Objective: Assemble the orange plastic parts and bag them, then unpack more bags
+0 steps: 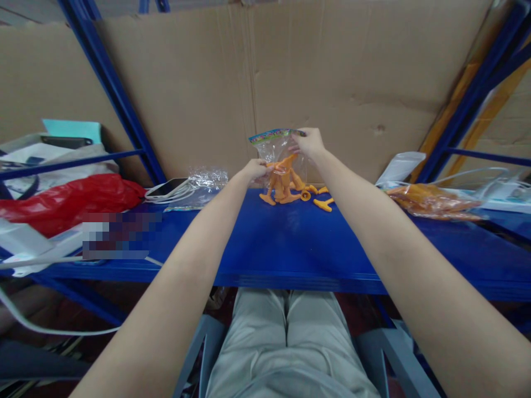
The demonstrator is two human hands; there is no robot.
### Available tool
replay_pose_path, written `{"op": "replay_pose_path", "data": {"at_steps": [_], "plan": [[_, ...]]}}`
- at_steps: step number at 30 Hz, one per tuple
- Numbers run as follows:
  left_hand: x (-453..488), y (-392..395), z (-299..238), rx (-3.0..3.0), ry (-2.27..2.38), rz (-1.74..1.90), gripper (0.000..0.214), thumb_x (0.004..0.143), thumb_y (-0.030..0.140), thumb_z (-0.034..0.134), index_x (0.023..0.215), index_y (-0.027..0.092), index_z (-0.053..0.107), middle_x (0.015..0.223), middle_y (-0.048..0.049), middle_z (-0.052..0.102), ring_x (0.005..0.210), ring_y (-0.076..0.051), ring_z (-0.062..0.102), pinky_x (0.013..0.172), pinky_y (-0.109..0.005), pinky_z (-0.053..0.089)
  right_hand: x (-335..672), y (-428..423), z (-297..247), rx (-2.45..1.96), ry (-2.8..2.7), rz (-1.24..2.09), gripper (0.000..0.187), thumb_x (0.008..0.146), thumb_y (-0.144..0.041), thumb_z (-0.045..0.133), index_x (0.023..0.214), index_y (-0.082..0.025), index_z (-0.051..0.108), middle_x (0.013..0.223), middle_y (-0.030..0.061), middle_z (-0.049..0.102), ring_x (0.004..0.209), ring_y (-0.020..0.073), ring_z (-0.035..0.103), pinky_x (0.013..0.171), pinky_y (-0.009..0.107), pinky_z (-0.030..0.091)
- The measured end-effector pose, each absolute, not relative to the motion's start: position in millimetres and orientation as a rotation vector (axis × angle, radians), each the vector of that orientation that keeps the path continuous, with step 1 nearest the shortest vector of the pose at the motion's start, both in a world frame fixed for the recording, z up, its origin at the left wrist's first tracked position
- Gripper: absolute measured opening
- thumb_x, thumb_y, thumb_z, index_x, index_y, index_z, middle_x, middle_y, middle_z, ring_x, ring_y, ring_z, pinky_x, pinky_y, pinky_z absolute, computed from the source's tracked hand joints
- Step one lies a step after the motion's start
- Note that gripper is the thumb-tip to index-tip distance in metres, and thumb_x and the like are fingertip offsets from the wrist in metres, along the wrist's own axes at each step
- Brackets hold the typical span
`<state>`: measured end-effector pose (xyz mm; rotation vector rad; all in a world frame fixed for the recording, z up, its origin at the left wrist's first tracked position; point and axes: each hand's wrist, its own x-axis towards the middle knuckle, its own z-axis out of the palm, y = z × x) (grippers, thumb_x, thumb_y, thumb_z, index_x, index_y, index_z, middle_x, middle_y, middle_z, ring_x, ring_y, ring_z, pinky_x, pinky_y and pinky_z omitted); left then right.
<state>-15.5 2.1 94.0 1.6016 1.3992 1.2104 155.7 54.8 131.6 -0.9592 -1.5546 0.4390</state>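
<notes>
A clear plastic bag (274, 148) with a colourful printed top strip stands upright at the back of the blue shelf. My right hand (309, 142) is closed on the strip's right end. Lower down, my left hand (256, 169) pinches the bag's left side, right beside the orange pieces. Several orange T-shaped plastic pieces (282, 185) cluster at the bag's lower part; I cannot tell which of them are inside. To their right, a small round orange piece (306, 195) and a loose orange T-shaped piece (323, 204) lie on the shelf.
Clear empty bags (201, 185) and a phone with white cable (168, 188) lie left. Farther left is a red plastic bag (74, 199). A filled bag of orange pieces (433, 200) lies right. Cardboard (311, 66) walls the back; blue posts (112, 88) flank the shelf.
</notes>
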Motion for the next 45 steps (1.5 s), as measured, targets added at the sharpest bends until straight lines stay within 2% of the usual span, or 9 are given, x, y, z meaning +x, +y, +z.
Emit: {"op": "replay_pose_path", "data": {"at_steps": [8, 12, 16, 20, 25, 30, 36, 40, 45], "plan": [[-3.4, 17.5, 104.3, 1.457, 1.306, 1.434, 0.007, 0.081, 0.016, 0.063, 0.087, 0.017, 0.065, 0.078, -0.0045, 0.068, 0.078, -0.017, 0.066, 0.070, -0.030, 0.054, 153.1, 67.7, 143.5, -0.891, -1.577, 0.207, 0.039, 0.092, -0.045, 0.051, 0.110, -0.015, 0.070, 0.098, 0.0061, 0.067, 0.094, 0.0221, 0.068, 0.076, 0.038, 0.056], [-1.3, 19.5, 101.5, 1.416, 1.294, 1.432, 0.012, 0.084, 0.016, 0.060, 0.095, 0.018, 0.064, 0.082, -0.0062, 0.068, 0.077, -0.016, 0.066, 0.066, -0.027, 0.053, 158.7, 64.0, 137.2, -0.900, -1.574, 0.299, 0.033, 0.089, -0.035, 0.058, 0.113, -0.015, 0.067, 0.106, 0.0074, 0.066, 0.092, 0.0207, 0.069, 0.076, 0.037, 0.057], [-0.7, 19.2, 97.1, 1.397, 1.298, 1.496, 0.018, 0.085, 0.015, 0.056, 0.100, 0.018, 0.066, 0.084, -0.0061, 0.069, 0.081, -0.016, 0.066, 0.064, -0.024, 0.052, 170.8, 58.2, 119.6, -0.962, -1.526, 0.479, 0.043, 0.081, -0.030, 0.070, 0.121, -0.017, 0.062, 0.112, 0.0117, 0.064, 0.080, 0.0209, 0.070, 0.068, 0.039, 0.060], [-0.6, 18.2, 96.2, 1.473, 1.264, 1.570, 0.015, 0.083, 0.015, 0.058, 0.093, 0.017, 0.068, 0.093, -0.0054, 0.071, 0.085, -0.015, 0.066, 0.068, -0.024, 0.053, 179.5, 49.1, 103.3, -1.102, -1.583, 0.629, 0.035, 0.078, -0.029, 0.073, 0.109, -0.016, 0.067, 0.093, 0.0126, 0.069, 0.071, 0.0247, 0.070, 0.067, 0.046, 0.061], [-6.2, 24.6, 101.0, 1.657, 1.306, 1.627, 0.014, 0.078, 0.014, 0.063, 0.089, 0.014, 0.071, 0.091, -0.0074, 0.072, 0.096, -0.019, 0.067, 0.085, -0.028, 0.052, 178.6, 49.5, 98.1, -1.206, -1.599, 0.438, 0.018, 0.082, -0.034, 0.067, 0.087, -0.018, 0.071, 0.070, 0.0085, 0.067, 0.073, 0.0283, 0.071, 0.074, 0.051, 0.060], [-15.9, 37.5, 112.6, 1.831, 1.455, 1.695, 0.007, 0.075, 0.017, 0.069, 0.081, 0.016, 0.070, 0.088, -0.0076, 0.070, 0.110, -0.025, 0.063, 0.095, -0.033, 0.048, 178.0, 53.2, 101.6, -1.173, -1.634, 0.162, 0.019, 0.082, -0.037, 0.063, 0.083, -0.020, 0.072, 0.084, 0.0100, 0.072, 0.099, 0.0313, 0.068, 0.090, 0.048, 0.055], [-14.3, 44.1, 123.7, 1.679, 1.364, 1.646, 0.005, 0.080, 0.019, 0.067, 0.082, 0.015, 0.068, 0.078, -0.0104, 0.067, 0.093, -0.027, 0.069, 0.085, -0.040, 0.053, 177.9, 42.2, 101.5, -1.134, -1.622, 0.032, 0.027, 0.087, -0.039, 0.055, 0.094, -0.019, 0.071, 0.101, 0.0116, 0.072, 0.108, 0.0293, 0.063, 0.097, 0.045, 0.050], [-13.9, 41.0, 127.3, 1.687, 1.369, 1.591, 0.009, 0.084, 0.020, 0.065, 0.090, 0.014, 0.068, 0.077, -0.0087, 0.064, 0.095, -0.030, 0.070, 0.082, -0.040, 0.054, 175.9, 46.2, 93.6, -1.114, -1.586, 0.013, 0.029, 0.089, -0.038, 0.052, 0.094, -0.017, 0.071, 0.100, 0.0129, 0.071, 0.106, 0.0280, 0.063, 0.096, 0.044, 0.049], [-16.2, 34.8, 127.6, 1.712, 1.423, 1.500, 0.015, 0.086, 0.021, 0.064, 0.100, 0.017, 0.068, 0.078, -0.0072, 0.065, 0.092, -0.028, 0.072, 0.080, -0.037, 0.056, 174.7, 60.4, 81.5, -1.075, -1.536, 0.104, 0.016, 0.084, -0.028, 0.057, 0.081, -0.018, 0.070, 0.089, 0.0084, 0.072, 0.095, 0.0235, 0.067, 0.091, 0.037, 0.051]]}}
